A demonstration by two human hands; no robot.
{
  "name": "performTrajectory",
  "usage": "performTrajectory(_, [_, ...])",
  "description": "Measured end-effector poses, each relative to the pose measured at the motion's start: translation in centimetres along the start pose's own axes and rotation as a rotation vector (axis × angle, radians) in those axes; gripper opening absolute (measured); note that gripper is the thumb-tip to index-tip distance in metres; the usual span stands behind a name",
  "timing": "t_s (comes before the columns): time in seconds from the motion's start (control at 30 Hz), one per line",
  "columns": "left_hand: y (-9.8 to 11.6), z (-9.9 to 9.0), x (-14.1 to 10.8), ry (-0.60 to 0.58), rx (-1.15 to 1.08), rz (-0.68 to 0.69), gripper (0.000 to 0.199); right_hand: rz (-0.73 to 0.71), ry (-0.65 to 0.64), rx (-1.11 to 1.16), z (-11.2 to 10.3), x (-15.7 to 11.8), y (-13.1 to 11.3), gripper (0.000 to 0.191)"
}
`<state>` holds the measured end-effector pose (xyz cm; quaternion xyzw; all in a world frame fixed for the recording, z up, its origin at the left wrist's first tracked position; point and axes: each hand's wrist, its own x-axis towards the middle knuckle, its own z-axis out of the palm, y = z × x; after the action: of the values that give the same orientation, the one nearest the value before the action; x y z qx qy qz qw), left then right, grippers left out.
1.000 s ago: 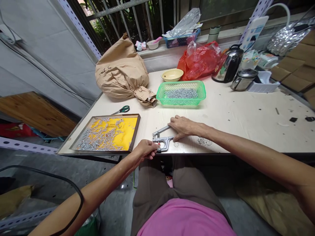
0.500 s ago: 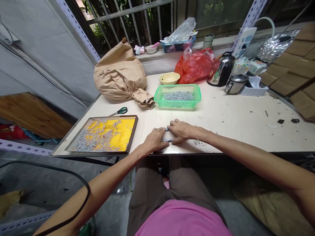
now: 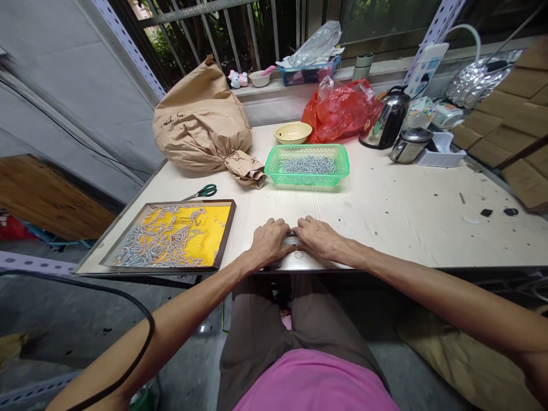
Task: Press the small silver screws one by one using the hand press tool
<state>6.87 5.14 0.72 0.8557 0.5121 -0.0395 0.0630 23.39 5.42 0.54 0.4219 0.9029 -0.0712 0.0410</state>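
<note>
At the table's front edge my left hand [image 3: 270, 241] and my right hand [image 3: 319, 238] are closed on opposite sides of a small grey flat piece [image 3: 291, 240]. Most of that piece is hidden under the fingers, so its kind does not show. To the left lies a shallow tray [image 3: 226, 237] with a yellow bottom, strewn with many small silvery metal pins [image 3: 149, 242]. Beyond the hands stands a green plastic basket [image 3: 306, 181] holding a heap of similar small metal pieces [image 3: 309, 165].
Green-handled scissors [image 3: 207, 190] lie behind the tray. A brown paper sack [image 3: 203, 125], a yellow bowl [image 3: 293, 137], a red plastic bag [image 3: 338, 114] and a kettle [image 3: 387, 117] line the back. Cardboard boxes [image 3: 514, 120] stand at the right.
My hands have come closer together, and less of the grey piece shows between them. The whole view has shifted slightly; the tray and basket stay in place on the table.
</note>
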Motion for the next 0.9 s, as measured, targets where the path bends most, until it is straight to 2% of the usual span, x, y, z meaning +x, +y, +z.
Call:
performTrajectory(0.1, [0.2,0.3,-0.2,0.003,-0.015,0.006,0.03,0.009,0.036,0.049,0.8,-0.6,-0.1,0.023])
performTrajectory(0.27, [0.3,0.2,-0.1,0.005,-0.011,0.029,0.033,0.027,0.055,0.074,1.4,-0.8,-0.3,0.026])
performTrajectory(0.37, [0.2,0.2,-0.4,0.03,-0.012,0.015,0.035,0.008,0.1,0.125,1.2,-0.6,0.8,0.029])
performTrajectory(0.5, [0.7,1.2,-2.1,0.126,-0.047,0.0,0.036,-0.117,0.1,0.252,0.8,0.0,3.1,0.042])
performTrajectory(0.6, [2.1,2.8,-3.6,0.237,-0.097,0.085,0.032,-0.104,0.128,0.281,0.7,0.9,4.2,0.033])
performTrajectory(0.7, [4.0,4.1,-4.5,0.287,-0.184,0.169,0.029,-0.05,0.193,0.203,1.2,2.3,4.7,0.02])
performTrajectory(0.8, [5.2,4.4,-4.7,0.294,-0.265,0.149,0.026,-0.045,0.218,0.16,1.3,3.6,5.2,0.018])
performTrajectory(0.9, [5.1,4.5,-4.7,0.306,-0.296,0.15,0.031,-0.019,0.188,0.123,0.4,4.3,4.6,0.019])
